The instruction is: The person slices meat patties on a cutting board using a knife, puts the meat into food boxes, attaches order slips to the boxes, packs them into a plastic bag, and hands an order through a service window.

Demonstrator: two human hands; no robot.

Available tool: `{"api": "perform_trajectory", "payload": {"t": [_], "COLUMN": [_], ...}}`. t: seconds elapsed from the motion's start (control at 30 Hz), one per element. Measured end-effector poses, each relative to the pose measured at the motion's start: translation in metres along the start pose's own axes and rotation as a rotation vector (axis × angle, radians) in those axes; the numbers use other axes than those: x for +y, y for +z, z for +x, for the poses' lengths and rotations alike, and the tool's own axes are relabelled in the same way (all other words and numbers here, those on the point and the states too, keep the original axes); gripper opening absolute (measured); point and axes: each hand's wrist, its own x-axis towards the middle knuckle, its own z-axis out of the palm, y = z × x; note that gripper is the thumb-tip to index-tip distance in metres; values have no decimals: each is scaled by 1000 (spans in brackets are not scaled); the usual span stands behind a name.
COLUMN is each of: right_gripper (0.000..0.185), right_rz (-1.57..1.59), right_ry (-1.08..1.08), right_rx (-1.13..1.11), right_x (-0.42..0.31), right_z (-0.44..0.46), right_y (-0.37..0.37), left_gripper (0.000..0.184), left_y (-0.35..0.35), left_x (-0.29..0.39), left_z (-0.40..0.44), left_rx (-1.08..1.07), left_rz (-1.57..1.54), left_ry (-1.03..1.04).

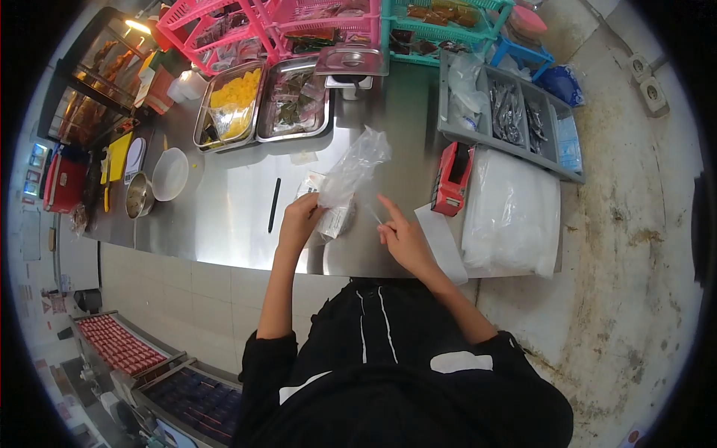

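Note:
My left hand (301,216) pinches the lower left edge of a clear plastic bag (357,160), which stands up and spreads away from me over the steel counter. Beneath the bag lies a white packet with dark print (337,221), partly covered by it. To the right, my right hand (405,240) has its index finger stretched out while the thumb and other fingers close together. A thin, pale strip shows at its fingertips; whether it belongs to the bag I cannot tell. A black pen-like stick (275,204) lies left of my left hand.
Right of my hands are a red device (452,179), a stack of clear bags (511,216) and a grey divided tray (502,112). Steel trays of yellow food (237,101) and packets (293,104) stand behind. Bowls (171,174) sit left, near a lit display case (97,71).

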Motion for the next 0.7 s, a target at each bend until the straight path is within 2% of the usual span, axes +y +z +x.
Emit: {"api": "perform_trajectory", "payload": {"t": [0.03, 0.07, 0.13, 0.23, 0.27, 0.33, 0.37, 0.43, 0.57, 0.63, 0.67, 0.7], "right_gripper": [18, 18, 31, 29, 29, 26, 26, 20, 13, 6, 6, 6], "right_rz": [-146, -144, -362, -399, -396, -566, -562, -486, -328, -308, -303, -286], "right_ry": [-48, -45, -229, -308, -305, -137, -136, -395, -342, -245, -241, -190], "right_rx": [-22, -24, 48, 104, 97, -170, -175, 92, 208, 298, 297, 315], "right_x": [-3, 6, 32, 10, -4, -27, -26, -21, -19, -21, -21, -21], "right_z": [2, 7, 18, 28, 30, 35, 38, 44, 55, 54, 52, 52], "right_y": [1, 9, 30, 43, 43, 45, 51, 62, 80, 83, 85, 88], "left_gripper": [12, 13, 13, 12, 14, 20, 22, 25, 24, 23, 23, 23], "left_y": [2, 2, 1, -2, -4, -9, -10, -12, -12, -8, 1, 13], "left_x": [-3, -3, 1, -2, -5, -15, -20, -23, -5, 17, 18, 15], "left_z": [-1, -1, -1, 1, 4, 11, 14, 20, 21, 13, 7, 1], "left_rx": [27, 55, 57, 10, -33, -81, -142, -242, -208, -53, -57, 108], "left_rz": [-40, -81, -100, -157, -192, -152, -204, -230, -189, -57, -53, -92], "left_ry": [2, 3, -48, -153, -201, -260, -261, -282, -242, -348, -350, -338]}}
